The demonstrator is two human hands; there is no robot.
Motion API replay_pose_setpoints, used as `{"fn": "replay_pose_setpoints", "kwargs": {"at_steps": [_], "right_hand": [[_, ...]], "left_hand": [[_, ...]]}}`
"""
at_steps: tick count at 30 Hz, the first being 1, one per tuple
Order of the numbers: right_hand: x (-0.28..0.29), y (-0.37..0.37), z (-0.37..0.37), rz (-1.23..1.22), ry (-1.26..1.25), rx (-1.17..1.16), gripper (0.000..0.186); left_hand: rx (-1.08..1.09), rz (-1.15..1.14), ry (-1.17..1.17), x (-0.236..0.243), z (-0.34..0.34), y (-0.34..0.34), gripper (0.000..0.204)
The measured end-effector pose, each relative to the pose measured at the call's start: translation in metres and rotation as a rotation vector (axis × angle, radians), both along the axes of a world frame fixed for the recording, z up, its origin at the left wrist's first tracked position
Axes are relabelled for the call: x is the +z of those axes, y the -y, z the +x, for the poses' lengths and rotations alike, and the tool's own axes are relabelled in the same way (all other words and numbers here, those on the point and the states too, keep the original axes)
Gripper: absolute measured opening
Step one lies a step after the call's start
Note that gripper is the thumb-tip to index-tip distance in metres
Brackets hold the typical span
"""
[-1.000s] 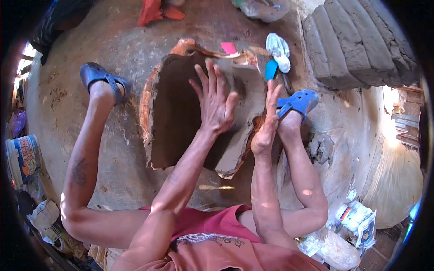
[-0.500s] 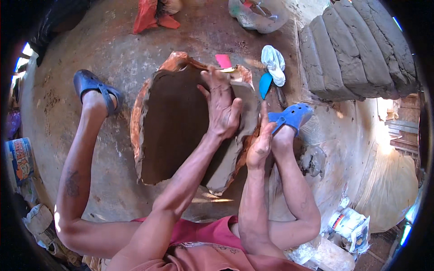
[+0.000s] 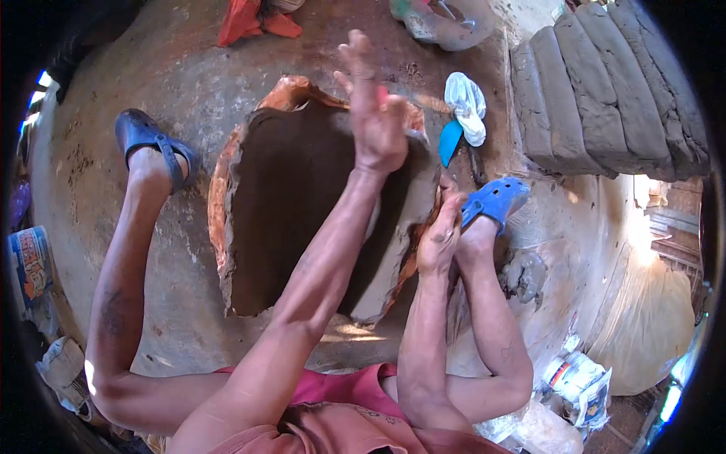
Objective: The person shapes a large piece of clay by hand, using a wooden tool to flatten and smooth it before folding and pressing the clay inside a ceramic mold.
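Between my legs lies a hollow form, its inside lined with smooth dark wet clay (image 3: pixel 295 204) and its ragged edges grey. Around the outside shows an orange-brown mold rim (image 3: pixel 219 204). My left hand (image 3: pixel 376 121) is raised over the far right edge of the form, its fingers stretched forward, slightly blurred and holding nothing. Beside the form's right outer wall is my right hand (image 3: pixel 440 231), with its thumb side up and fingers extended along the wall. Its fingertips are partly hidden. A small red-pink piece shows just behind my left hand.
A teal flat scraper (image 3: pixel 449 142) and a crumpled white plastic bag (image 3: pixel 465 106) lie at the far right. Stacked grey clay slabs (image 3: pixel 597 91) stand beyond them. My blue clogs (image 3: pixel 495 200) flank the form. A clear plastic bag (image 3: pixel 446 23) and red item (image 3: pixel 240 23) lie at the back.
My left hand has lifted off the clay's inner right side and moved forward past the far edge. My right hand has shifted slightly along the outer wall, its fingers lower.
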State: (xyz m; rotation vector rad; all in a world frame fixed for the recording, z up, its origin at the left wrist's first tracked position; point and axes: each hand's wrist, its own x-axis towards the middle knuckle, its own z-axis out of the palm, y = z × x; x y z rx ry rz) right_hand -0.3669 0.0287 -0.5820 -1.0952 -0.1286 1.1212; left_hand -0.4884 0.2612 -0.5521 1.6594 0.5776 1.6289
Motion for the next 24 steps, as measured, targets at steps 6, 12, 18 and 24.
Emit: {"fn": "replay_pose_setpoints", "kwargs": {"at_steps": [6, 12, 18, 24], "right_hand": [[0.013, -0.023, -0.055, -0.087, 0.472, -0.057, 0.073], [0.01, -0.023, -0.031, 0.048, 0.105, 0.124, 0.09], [0.003, -0.032, -0.075, -0.064, 0.634, -0.077, 0.089], [0.039, -0.048, -0.087, -0.018, 0.655, -0.026, 0.098]], "left_hand": [[-0.071, -0.083, -0.153, -0.037, -0.009, 0.075, 0.084], [-0.165, -0.176, -0.285, -0.009, -0.03, 0.091, 0.089], [-0.22, -0.187, -0.151, 0.013, -0.058, 0.084, 0.094], [-0.331, -0.185, -0.547, -0.056, -0.067, 0.115, 0.092]]}}
